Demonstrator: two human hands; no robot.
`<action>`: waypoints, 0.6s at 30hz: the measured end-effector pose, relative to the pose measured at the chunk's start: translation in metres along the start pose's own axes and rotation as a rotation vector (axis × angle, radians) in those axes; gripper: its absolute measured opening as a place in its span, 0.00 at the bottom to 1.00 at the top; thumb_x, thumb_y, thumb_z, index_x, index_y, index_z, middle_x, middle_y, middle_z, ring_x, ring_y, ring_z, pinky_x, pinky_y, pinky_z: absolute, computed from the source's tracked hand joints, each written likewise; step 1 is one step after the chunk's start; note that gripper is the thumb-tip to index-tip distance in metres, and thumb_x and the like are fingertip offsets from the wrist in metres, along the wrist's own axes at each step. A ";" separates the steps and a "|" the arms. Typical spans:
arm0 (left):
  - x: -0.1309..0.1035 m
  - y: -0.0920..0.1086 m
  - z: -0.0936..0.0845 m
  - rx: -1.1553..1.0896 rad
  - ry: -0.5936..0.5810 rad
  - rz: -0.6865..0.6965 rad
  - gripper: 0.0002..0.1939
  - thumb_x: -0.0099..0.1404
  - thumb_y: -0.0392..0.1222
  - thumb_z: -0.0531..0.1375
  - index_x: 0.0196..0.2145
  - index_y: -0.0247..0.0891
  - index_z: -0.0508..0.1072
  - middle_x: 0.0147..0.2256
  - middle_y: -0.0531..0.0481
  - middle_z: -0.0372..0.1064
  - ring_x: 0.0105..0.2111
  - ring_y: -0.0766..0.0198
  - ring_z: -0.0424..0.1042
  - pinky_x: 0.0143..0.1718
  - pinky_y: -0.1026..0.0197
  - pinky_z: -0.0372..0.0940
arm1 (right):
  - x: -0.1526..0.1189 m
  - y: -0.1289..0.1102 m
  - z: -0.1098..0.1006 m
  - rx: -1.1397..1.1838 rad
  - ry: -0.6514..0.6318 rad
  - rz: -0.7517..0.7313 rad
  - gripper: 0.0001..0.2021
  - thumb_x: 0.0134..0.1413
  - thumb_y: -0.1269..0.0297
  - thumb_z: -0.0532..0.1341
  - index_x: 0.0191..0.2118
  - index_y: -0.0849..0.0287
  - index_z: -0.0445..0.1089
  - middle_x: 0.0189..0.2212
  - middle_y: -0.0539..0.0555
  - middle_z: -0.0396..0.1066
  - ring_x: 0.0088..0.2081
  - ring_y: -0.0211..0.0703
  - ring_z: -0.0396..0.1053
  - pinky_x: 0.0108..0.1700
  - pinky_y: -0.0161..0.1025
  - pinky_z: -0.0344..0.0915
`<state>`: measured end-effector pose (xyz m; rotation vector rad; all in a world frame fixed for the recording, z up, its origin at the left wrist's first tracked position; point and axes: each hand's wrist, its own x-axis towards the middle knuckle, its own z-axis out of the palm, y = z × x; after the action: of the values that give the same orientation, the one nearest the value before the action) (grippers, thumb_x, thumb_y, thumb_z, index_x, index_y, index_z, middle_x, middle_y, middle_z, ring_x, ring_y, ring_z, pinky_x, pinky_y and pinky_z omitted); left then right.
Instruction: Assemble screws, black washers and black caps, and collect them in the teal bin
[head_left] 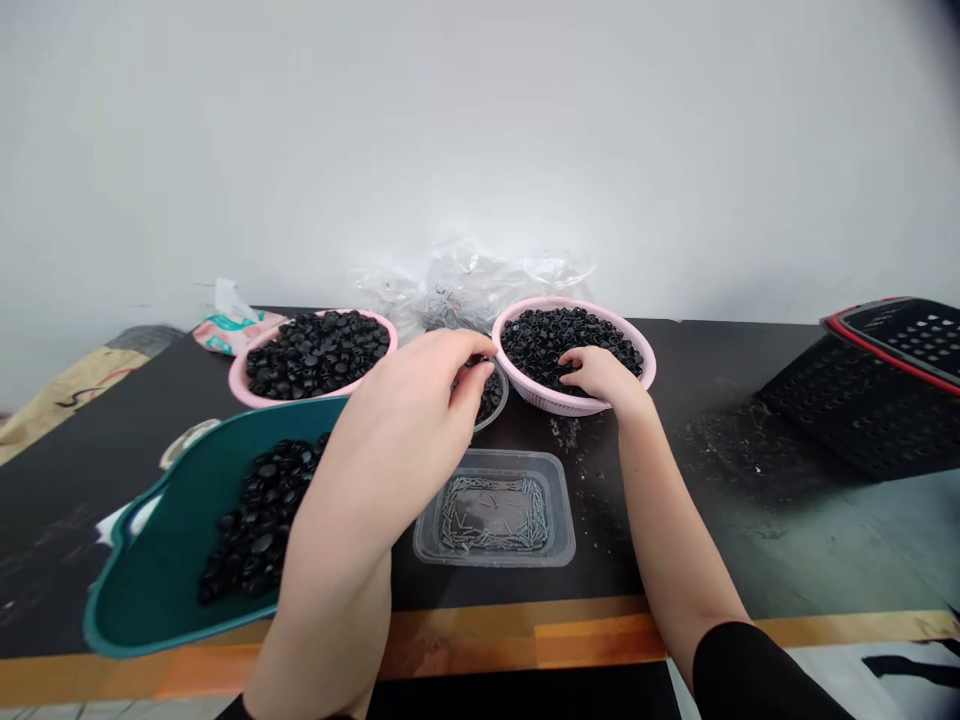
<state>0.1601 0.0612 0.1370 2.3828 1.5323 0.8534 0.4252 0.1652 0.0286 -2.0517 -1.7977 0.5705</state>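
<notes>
My left hand is over a round clear tub of small black parts. Its thumb and forefinger are bent towards each other in a pinch, and whatever is between them is too small to make out. My right hand reaches into the right pink basket, fingertips slightly apart among small black ring-like parts. Between my arms lies a clear rectangular tub with many thin metal pins. To the left, black round caps fill part of a green scoop-shaped tray.
Another pink basket with black caps stands at the back left, beside a pink-and-white packet. Crumpled clear plastic bags lie against the wall. A black perforated basket with a red rim stands at the right.
</notes>
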 end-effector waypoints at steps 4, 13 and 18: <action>-0.003 0.001 -0.002 0.009 0.020 0.019 0.13 0.75 0.40 0.54 0.48 0.43 0.79 0.44 0.52 0.79 0.41 0.59 0.76 0.46 0.61 0.68 | 0.005 -0.002 0.009 -0.106 0.059 -0.011 0.12 0.66 0.59 0.65 0.49 0.62 0.74 0.48 0.57 0.75 0.48 0.48 0.75 0.51 0.51 0.74; -0.011 0.006 -0.006 0.070 0.016 0.033 0.13 0.74 0.42 0.54 0.45 0.49 0.78 0.42 0.57 0.79 0.38 0.60 0.76 0.42 0.60 0.68 | 0.007 -0.001 0.014 0.023 0.220 -0.043 0.05 0.52 0.73 0.70 0.29 0.60 0.73 0.28 0.51 0.72 0.36 0.46 0.72 0.46 0.45 0.68; -0.013 0.005 -0.008 0.044 0.033 0.054 0.12 0.74 0.41 0.54 0.44 0.48 0.79 0.39 0.58 0.78 0.36 0.61 0.75 0.37 0.60 0.65 | -0.005 -0.014 -0.001 0.189 0.275 -0.065 0.07 0.51 0.74 0.67 0.29 0.58 0.70 0.27 0.54 0.72 0.35 0.49 0.73 0.44 0.48 0.69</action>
<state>0.1556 0.0465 0.1415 2.4632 1.5210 0.8839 0.4136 0.1616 0.0368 -1.8380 -1.5810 0.4001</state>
